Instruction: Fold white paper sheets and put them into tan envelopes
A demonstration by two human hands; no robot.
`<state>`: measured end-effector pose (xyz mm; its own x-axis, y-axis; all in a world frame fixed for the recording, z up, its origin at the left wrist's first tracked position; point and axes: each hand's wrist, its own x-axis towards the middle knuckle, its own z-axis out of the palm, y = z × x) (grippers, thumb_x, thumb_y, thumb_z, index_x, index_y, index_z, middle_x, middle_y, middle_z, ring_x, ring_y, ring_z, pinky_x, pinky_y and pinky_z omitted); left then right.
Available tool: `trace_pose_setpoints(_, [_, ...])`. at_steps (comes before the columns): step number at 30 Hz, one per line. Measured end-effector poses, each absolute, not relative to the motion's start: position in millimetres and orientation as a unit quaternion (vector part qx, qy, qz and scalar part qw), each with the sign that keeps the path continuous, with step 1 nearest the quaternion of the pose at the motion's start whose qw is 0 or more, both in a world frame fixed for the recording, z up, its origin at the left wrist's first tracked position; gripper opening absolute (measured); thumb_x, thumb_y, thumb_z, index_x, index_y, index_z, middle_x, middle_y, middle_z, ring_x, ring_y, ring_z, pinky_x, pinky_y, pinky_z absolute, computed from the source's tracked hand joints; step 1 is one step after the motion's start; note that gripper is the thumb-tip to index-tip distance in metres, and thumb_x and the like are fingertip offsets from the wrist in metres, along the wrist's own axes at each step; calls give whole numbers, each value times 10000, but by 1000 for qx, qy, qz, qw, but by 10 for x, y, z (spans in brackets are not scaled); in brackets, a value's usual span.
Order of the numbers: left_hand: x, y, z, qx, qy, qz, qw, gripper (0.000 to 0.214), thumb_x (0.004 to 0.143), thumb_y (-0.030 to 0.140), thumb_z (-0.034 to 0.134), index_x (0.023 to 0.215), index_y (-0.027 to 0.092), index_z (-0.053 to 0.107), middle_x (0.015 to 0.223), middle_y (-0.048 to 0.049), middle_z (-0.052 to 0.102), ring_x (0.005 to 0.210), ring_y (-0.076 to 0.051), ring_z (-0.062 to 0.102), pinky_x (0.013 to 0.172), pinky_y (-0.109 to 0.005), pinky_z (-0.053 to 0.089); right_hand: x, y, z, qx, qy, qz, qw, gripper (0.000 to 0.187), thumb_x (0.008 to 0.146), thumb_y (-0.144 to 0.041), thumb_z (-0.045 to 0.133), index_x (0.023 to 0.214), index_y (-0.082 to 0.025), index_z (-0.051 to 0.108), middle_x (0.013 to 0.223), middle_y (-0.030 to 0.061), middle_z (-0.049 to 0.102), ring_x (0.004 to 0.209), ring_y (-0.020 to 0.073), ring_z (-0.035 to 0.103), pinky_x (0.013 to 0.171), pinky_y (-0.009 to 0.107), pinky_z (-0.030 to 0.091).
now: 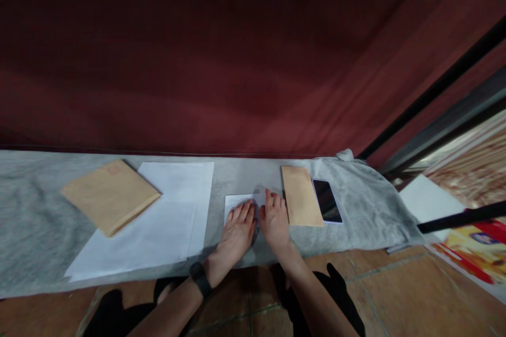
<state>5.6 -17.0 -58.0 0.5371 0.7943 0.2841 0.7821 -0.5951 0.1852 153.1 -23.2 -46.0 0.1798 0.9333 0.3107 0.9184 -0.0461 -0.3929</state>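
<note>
Both hands lie flat, palms down, with the fingers stretched out and gripping nothing. The left hand [236,231] rests on the small white paper [236,201] and covers its near half. The right hand [274,221] lies just beside it at 3 o'clock, fingertips on or at the paper's right edge; contact there cannot be confirmed. A dark wristband [201,278] sits on the left wrist.

The small white paper lies on the grey cloth [31,221], near the table's front edge. Its far edge and left edge are exposed and run roughly square to the table front.

At 3 o'clock from the right hand, a tan envelope [301,196] lies lengthwise, its long left edge just beside the fingers. A dark phone [327,200] lies along the envelope's right edge, touching or nearly so.

At 9 o'clock from the left hand, a strip of bare cloth separates the small paper from a spread of white sheets [174,210]. A second tan envelope [110,196] rests tilted on the sheets' far left corner, overhanging onto the cloth.

Open cloth runs at 12 o'clock from the hands up to the red curtain [237,63]. The cloth's front edge hangs over a tiled floor [395,284] at 6 o'clock. A black bar [458,219] crosses well apart at 3 o'clock, beyond the table's right end.
</note>
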Motion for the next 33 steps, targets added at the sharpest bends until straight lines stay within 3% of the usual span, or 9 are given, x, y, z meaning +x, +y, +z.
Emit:
trace_pose_setpoints(4, [67, -170, -689, 880, 451, 149, -16, 583, 937, 200, 402, 1506, 77, 376, 1574, -191, 382, 1491, -302, 292, 1200, -520, 267, 1380, -244, -499, -659, -696, 33, 283, 477, 1042, -297, 305, 1434, -100, 492, 1446, 167, 540, 1358, 257, 469, 1103, 446, 428])
trace_pose_setpoints(7, [65, -162, -758, 884, 449, 130, -27, 639, 912, 136, 387, 1544, 87, 306, 1587, -189, 357, 1508, -282, 253, 1221, -515, 219, 1290, -251, -585, -632, -726, 55, 266, 503, 1063, -343, 268, 1454, -112, 484, 1493, 132, 513, 1420, 227, 417, 1166, 434, 368])
trace_pose_setpoints(11, [21, -130, -775, 870, 473, 136, -29, 592, 945, 149, 315, 1530, 66, 339, 1583, -178, 366, 1505, -259, 264, 1222, -484, 241, 1295, -267, -663, -656, -716, 35, 236, 525, 1072, -359, 233, 1483, -116, 451, 1532, 132, 460, 1456, 235, 373, 1186, 463, 331])
trace_pose_setpoints(16, [-74, -99, -738, 846, 512, 148, -26, 588, 991, 297, 288, 1487, 0, 398, 1580, -210, 348, 1503, -295, 256, 1222, -490, 241, 1392, -297, -693, -664, -721, -12, 199, 546, 1066, -392, 278, 1517, -106, 391, 1561, 149, 399, 1477, 257, 334, 1186, 463, 318])
trace_pose_setpoints(23, [-120, -124, -765, 811, 564, 156, -23, 660, 998, 427, 291, 1515, 22, 357, 1583, -196, 344, 1497, -286, 283, 1218, -481, 249, 1428, -323, -679, -680, -709, -62, 176, 606, 1058, -427, 309, 1519, -38, 360, 1559, 196, 382, 1468, 286, 343, 1193, 451, 295])
trace_pose_setpoints(28, [-125, -145, -784, 798, 578, 167, -35, 671, 996, 431, 298, 1512, 4, 347, 1568, -222, 365, 1483, -310, 311, 1198, -504, 277, 1428, -308, -665, -705, -683, -37, 187, 637, 1048, -435, 329, 1523, -11, 335, 1564, 239, 344, 1464, 326, 340, 1181, 517, 292])
trace_pose_setpoints(33, [-112, -162, -727, 795, 583, 158, -49, 647, 997, 412, 297, 1493, 6, 383, 1544, -234, 403, 1470, -321, 337, 1170, -524, 308, 1410, -290, -677, -725, -660, -20, 194, 656, 1039, -432, 345, 1532, -1, 305, 1573, 242, 322, 1467, 324, 335, 1190, 510, 273])
